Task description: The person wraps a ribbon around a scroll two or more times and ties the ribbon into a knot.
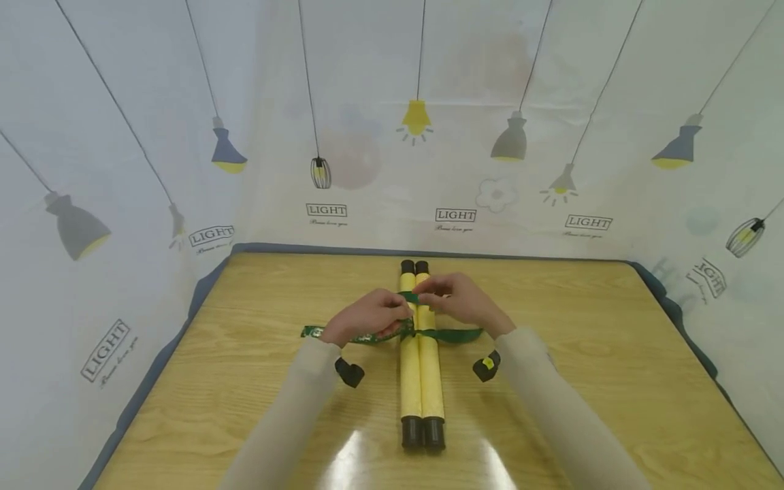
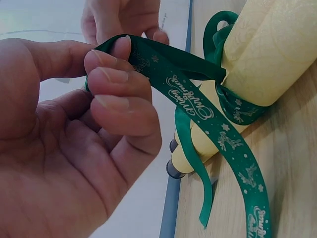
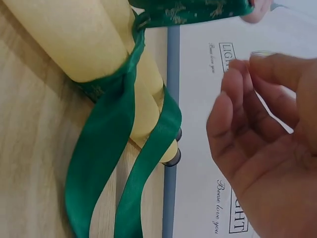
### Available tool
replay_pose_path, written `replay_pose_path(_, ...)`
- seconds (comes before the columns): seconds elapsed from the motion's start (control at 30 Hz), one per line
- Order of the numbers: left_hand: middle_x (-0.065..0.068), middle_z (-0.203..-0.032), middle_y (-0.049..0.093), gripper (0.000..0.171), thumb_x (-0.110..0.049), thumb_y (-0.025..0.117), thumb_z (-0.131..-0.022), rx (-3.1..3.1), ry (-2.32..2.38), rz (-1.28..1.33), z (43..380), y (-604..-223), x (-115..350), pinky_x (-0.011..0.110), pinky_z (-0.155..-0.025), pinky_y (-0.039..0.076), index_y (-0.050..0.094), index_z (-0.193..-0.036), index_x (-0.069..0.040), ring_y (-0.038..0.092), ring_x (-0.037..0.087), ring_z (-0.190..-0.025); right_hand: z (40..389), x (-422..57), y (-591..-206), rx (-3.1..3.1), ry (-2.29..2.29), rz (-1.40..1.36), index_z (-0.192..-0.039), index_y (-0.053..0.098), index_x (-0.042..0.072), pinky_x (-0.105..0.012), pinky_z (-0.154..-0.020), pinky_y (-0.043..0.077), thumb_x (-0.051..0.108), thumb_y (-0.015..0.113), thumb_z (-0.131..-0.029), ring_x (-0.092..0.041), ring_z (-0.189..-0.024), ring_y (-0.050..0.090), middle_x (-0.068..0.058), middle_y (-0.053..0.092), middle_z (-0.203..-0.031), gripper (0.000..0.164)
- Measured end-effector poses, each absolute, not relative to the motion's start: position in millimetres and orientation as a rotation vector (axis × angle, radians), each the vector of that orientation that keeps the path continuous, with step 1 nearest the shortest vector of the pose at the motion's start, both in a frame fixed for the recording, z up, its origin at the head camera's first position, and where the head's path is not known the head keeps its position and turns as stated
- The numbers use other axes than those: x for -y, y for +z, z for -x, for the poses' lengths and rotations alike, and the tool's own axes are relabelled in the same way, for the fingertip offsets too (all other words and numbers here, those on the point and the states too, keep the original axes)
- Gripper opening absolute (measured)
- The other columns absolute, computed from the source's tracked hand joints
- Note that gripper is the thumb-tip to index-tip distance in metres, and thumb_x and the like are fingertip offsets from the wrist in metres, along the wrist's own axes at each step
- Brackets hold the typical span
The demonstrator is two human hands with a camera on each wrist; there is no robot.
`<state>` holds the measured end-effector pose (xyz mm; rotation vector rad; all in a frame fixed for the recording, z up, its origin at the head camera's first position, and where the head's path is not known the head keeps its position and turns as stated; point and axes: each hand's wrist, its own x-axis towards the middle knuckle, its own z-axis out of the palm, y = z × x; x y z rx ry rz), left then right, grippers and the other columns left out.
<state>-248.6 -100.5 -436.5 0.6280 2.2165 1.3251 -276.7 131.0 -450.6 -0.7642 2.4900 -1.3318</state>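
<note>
Okay, my left hand (image 1: 369, 315) pinched green ribbon (image 1: 453, 335) wrapped round yellow tubes (image 1: 431, 374); my right hand (image 1: 456, 299), loosely curled, was free.

We see smooth, satiny ribbon (image 2: 198, 106) with a shiny silvery print. The tubes (image 1: 412, 381) look to us like matt paper, their end caps (image 1: 412, 433) like glossy plastic, the tabletop (image 1: 275, 292) like polished, grained wood.

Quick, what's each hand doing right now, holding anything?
Left hand: closed, pinching the green ribbon.
Right hand: open, loosely curled, nothing visibly held.
</note>
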Motion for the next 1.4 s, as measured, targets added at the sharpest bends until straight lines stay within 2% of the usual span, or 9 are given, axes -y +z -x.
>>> replay_pose_path(0.13,0.001,-0.056,0.043,0.03,-0.023,0.048,-0.105,-2.226,1.319,-0.614,248.9,-434.8,100.9,0.041,-0.058,0.041,0.069,-0.101,-0.001,0.036,0.015,-0.046,265.0,-130.6,-452.2,-2.396,-1.28,0.888,-0.122,0.07,0.012,-0.043,-0.074,0.055,0.024,0.064,-0.097,-0.027,-0.089,0.066,-0.003,0.07,-0.108,0.028)
replay_pose_path(0.23,0.0,-0.055,0.043,0.031,-0.023,0.049,-0.105,-2.233,1.312,-0.617,249.3,-434.8,100.2,0.038,-0.057,0.041,0.068,-0.099,0.001,0.036,0.016,-0.046,259.4,-129.1,-455.8,-2.348,-1.273,0.965,-0.121,0.07,0.012,-0.036,-0.074,0.054,0.022,0.066,-0.096,-0.021,-0.091,0.065,0.0,0.07,-0.108,0.028)
replay_pose_path(0.33,0.0,-0.055,0.043,0.033,-0.023,0.05,-0.104,-2.226,1.321,-0.624,249.0,-434.5,98.9,0.033,-0.055,0.04,0.067,-0.095,0.004,0.036,0.015,-0.045,256.0,-127.5,-460.0,-2.348,-1.293,0.99,-0.116,0.07,0.012,-0.034,-0.074,0.054,0.023,0.066,-0.095,-0.02,-0.091,0.064,0.001,0.07,-0.106,0.024)
replay_pose_path(0.5,0.0,-0.054,0.041,0.038,-0.023,0.051,-0.104,-2.228,1.328,-0.626,248.0,-435.1,96.6,0.03,-0.053,0.04,0.054,-0.073,-0.002,0.035,0.02,-0.046,251.6,-125.5,-465.5,-2.446,-1.282,0.951,-0.106,0.073,0.017,-0.032,-0.071,0.053,0.03,0.067,-0.095,-0.015,-0.086,0.063,0.006,0.07,-0.097,0.018)
replay_pose_path(0.63,0.0,-0.054,0.042,0.039,-0.026,0.051,-0.104,-2.234,1.318,-0.644,248.1,-436.1,97.2,0.03,-0.054,0.041,0.05,-0.069,-0.009,0.036,0.024,-0.048,248.7,-124.7,-466.5,-2.525,-1.269,0.911,-0.099,0.075,0.019,-0.03,-0.066,0.053,0.03,0.068,-0.093,-0.012,-0.078,0.063,0.009,0.071,-0.092,0.015)
replay_pose_path(0.83,0.004,-0.061,0.049,0.038,-0.035,0.048,-0.105,-2.339,1.295,-0.622,254.6,-435.6,106.6,0.042,-0.056,0.045,0.06,-0.084,-0.006,0.042,0.019,-0.05,247.4,-123.2,-465.1,-2.596,-1.255,0.906,-0.096,0.077,0.02,-0.029,-0.063,0.052,0.032,0.071,-0.091,-0.011,-0.074,0.062,0.011,0.071,-0.091,0.015)
replay_pose_path(1.0,0.015,-0.088,0.063,0.032,-0.031,0.051,-0.104,-2.467,1.304,-0.524,260.8,-431.5,114.8,0.053,-0.068,0.052,0.068,-0.11,-0.003,0.058,0.029,-0.072,246.6,-123.7,-466.2,-2.627,-1.249,0.936,-0.096,0.077,0.018,-0.029,-0.066,0.053,0.031,0.072,-0.09,-0.011,-0.077,0.063,0.009,0.071,-0.092,0.015)
replay_pose_path(1.23,0.01,-0.115,0.066,0.034,-0.025,0.06,-0.099,-2.648,1.111,-0.495,277.1,-443.8,117.8,0.04,-0.081,0.052,0.065,-0.124,-0.003,0.061,0.025,-0.101,243.9,-125.3,-465.3,-2.615,-1.266,0.955,-0.097,0.078,0.015,-0.03,-0.067,0.052,0.031,0.072,-0.09,-0.012,-0.078,0.062,0.007,0.072,-0.092,0.018)
replay_pose_path(1.4,0.014,-0.133,0.059,0.041,-0.018,0.062,-0.097,-2.719,0.913,-0.622,294.5,-456.5,116.8,0.044,-0.098,0.045,0.059,-0.134,0.0,0.051,0.032,-0.124,243.1,-125.0,-465.3,-2.596,-1.267,0.975,-0.096,0.078,0.015,-0.03,-0.066,0.052,0.03,0.072,-0.091,-0.012,-0.076,0.062,0.007,0.072,-0.091,0.017)
